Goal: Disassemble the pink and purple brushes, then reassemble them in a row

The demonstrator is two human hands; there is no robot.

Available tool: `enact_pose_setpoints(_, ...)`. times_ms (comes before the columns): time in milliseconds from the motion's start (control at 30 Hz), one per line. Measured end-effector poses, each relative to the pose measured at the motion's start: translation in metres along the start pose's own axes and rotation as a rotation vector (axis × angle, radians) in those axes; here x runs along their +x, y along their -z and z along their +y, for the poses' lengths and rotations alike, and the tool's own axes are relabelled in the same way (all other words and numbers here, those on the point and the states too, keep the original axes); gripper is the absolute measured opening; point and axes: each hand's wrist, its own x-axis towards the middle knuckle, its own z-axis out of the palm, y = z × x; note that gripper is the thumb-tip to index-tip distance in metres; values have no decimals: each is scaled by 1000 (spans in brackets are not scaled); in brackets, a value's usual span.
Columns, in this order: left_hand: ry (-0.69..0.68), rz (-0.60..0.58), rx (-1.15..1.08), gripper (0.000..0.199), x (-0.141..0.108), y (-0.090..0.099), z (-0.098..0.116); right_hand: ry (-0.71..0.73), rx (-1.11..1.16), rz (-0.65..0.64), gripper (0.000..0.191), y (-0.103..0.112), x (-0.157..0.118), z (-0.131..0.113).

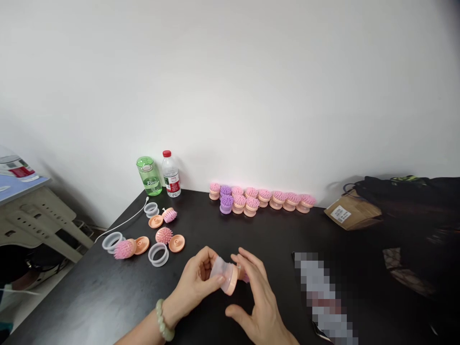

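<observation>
My left hand (197,282), with a green bead bracelet at the wrist, grips a translucent ring (219,270) that has a peach disc (233,281) at its right side. Beside it, my right hand (257,292) is spread, thumb apart from the fingers. Its fingertips are near a pink-bristled piece (244,275), partly hidden behind them; whether they touch it is unclear. To the left lie loose translucent rings (158,254), peach discs (177,243) and pink bristle heads (164,235).
Several pink brushes (278,200) and two purple ones (226,204) line the wall. A green bottle (149,176), a water bottle (171,175) and a white cable (124,223) are at back left. A paper bag (354,211) and a pixelated object (323,297) are at right.
</observation>
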Motion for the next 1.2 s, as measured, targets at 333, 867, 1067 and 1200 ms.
enact_pose_setpoints(333,-13,157,17,33,3,7,4,-25,-17,86,40,0,2,7)
enact_pose_setpoints(867,-135,-40,1012,69,-2,13,-12,-842,237,-191,25,51,15,56)
enact_pose_setpoints(1067,-308,-134,1127,94,0,0,-21,-769,174,-327,30,37,10,47)
enact_pose_setpoints(1200,-313,-171,1198,89,1,-4,-19,-547,200,-241,48,3,-4,46)
